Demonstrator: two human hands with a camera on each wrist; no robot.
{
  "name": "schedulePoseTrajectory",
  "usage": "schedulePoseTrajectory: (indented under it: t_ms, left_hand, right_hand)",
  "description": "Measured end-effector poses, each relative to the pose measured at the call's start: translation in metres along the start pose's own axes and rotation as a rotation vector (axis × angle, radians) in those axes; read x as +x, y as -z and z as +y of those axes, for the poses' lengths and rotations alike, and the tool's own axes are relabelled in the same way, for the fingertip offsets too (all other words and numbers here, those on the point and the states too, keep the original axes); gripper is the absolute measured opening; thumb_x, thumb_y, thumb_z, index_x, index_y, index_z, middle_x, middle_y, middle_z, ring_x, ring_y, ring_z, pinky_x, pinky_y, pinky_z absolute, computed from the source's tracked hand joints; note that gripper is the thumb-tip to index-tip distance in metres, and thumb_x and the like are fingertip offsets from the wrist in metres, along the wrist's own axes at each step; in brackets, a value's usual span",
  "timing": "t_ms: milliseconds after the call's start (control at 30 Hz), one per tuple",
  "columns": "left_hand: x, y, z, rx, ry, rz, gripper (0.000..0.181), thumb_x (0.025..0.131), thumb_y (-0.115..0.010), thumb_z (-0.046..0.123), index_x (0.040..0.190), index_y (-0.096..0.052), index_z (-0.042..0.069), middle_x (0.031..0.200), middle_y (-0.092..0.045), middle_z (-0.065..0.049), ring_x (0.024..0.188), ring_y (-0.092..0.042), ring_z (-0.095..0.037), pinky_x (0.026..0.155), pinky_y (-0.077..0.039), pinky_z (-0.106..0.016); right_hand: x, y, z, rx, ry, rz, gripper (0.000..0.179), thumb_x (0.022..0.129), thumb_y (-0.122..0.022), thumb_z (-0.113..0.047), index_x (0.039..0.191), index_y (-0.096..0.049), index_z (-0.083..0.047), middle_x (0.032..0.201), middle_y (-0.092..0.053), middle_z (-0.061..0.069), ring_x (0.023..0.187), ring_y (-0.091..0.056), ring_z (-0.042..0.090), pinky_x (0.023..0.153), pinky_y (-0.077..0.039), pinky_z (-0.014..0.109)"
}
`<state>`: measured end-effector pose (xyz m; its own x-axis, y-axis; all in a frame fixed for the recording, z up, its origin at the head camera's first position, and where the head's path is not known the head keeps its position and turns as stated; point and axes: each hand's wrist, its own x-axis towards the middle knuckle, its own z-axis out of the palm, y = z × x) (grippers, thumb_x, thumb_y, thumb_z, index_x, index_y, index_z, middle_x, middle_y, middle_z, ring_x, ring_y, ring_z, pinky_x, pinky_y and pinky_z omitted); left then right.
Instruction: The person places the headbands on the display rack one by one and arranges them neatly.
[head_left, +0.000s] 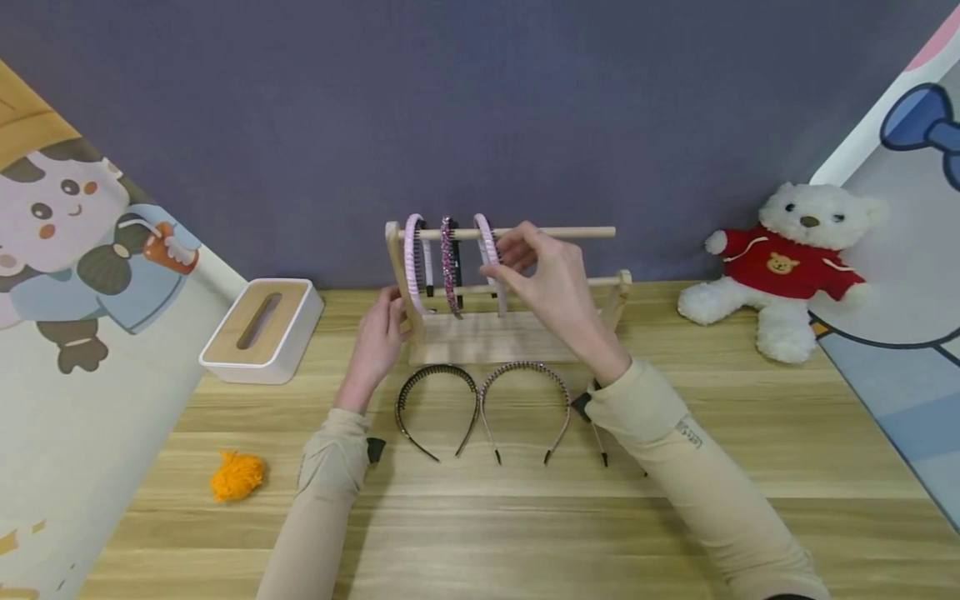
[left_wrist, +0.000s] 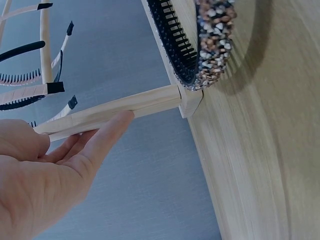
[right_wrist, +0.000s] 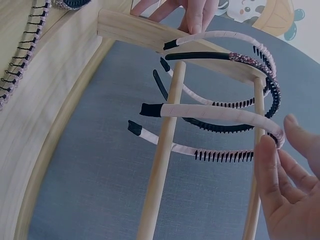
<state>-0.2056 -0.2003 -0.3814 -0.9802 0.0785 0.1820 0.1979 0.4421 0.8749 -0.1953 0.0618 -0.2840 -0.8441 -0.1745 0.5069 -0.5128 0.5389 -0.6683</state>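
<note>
A wooden headband stand (head_left: 487, 333) stands on the table with two crossbars. On it hang a pink headband (head_left: 412, 258) at the left, a glittery dark one (head_left: 450, 267) and a second pink headband (head_left: 485, 237). My right hand (head_left: 551, 287) has its thumb and fingers at the front curve of that second pink headband (right_wrist: 215, 114), which loops round the bars. With my left hand (head_left: 377, 337) I hold the left side post (left_wrist: 150, 102) of the stand, thumb along one face and fingers behind. My right forearm partly hides another headband lying on the table.
In front of the stand lie a black toothed headband (head_left: 437, 372) and a beaded headband (head_left: 525, 367). A tissue box (head_left: 262, 333) and orange yarn bundle (head_left: 237, 476) sit at the left. A white teddy bear (head_left: 787, 258) in red sits at the right.
</note>
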Motion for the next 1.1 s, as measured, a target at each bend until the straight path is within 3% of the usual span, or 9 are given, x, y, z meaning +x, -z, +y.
schedulePoseTrajectory:
  t_ms: [300, 533, 733, 967, 1100]
  left_hand:
    - [-0.001, 0.0, 0.0, -0.004, -0.004, -0.004, 0.044, 0.119, -0.031, 0.015, 0.154, -0.041, -0.01, 0.151, -0.049, -0.036, 0.133, -0.057, -0.053, 0.101, -0.063, -0.051]
    - [-0.002, 0.001, -0.002, 0.004, -0.023, 0.008, 0.042, 0.119, -0.033, 0.013, 0.152, -0.043, -0.011, 0.148, -0.051, -0.036, 0.129, -0.06, -0.054, 0.099, -0.064, -0.05]
    - [-0.003, 0.001, -0.001, 0.009, -0.033, 0.005, 0.042, 0.118, -0.034, 0.013, 0.152, -0.043, -0.012, 0.148, -0.051, -0.036, 0.128, -0.06, -0.055, 0.098, -0.064, -0.049]
    - [-0.002, 0.002, 0.0, 0.021, -0.031, 0.008, 0.042, 0.119, -0.034, 0.014, 0.152, -0.043, -0.01, 0.148, -0.052, -0.035, 0.128, -0.06, -0.054, 0.098, -0.065, -0.05]
    - [-0.001, 0.001, 0.0, 0.021, -0.026, 0.009, 0.042, 0.119, -0.034, 0.013, 0.152, -0.044, -0.01, 0.148, -0.052, -0.035, 0.128, -0.061, -0.054, 0.098, -0.065, -0.05]
  right_hand:
    - [-0.003, 0.001, -0.001, 0.018, 0.033, 0.01, 0.021, 0.099, -0.08, -0.011, 0.113, -0.072, 0.002, 0.099, -0.076, 0.013, 0.083, -0.072, 0.023, 0.075, -0.066, 0.033]
    - [-0.007, 0.004, -0.002, 0.061, 0.042, 0.02, 0.017, 0.104, -0.074, -0.012, 0.115, -0.072, 0.001, 0.101, -0.076, 0.011, 0.077, -0.072, 0.02, 0.059, -0.065, 0.027]
    - [-0.012, 0.013, 0.0, 0.023, 0.074, 0.055, 0.019, 0.107, -0.07, -0.015, 0.118, -0.072, 0.0, 0.105, -0.077, 0.012, 0.083, -0.074, 0.023, 0.071, -0.067, 0.034]
    - [-0.02, 0.025, 0.004, 0.015, 0.047, 0.059, 0.02, 0.107, -0.071, -0.015, 0.12, -0.073, -0.001, 0.108, -0.077, 0.01, 0.086, -0.076, 0.022, 0.069, -0.067, 0.034]
    - [-0.026, 0.031, 0.009, 0.011, 0.051, 0.069, 0.02, 0.106, -0.072, -0.013, 0.12, -0.073, 0.001, 0.11, -0.077, 0.013, 0.09, -0.076, 0.026, 0.079, -0.069, 0.04]
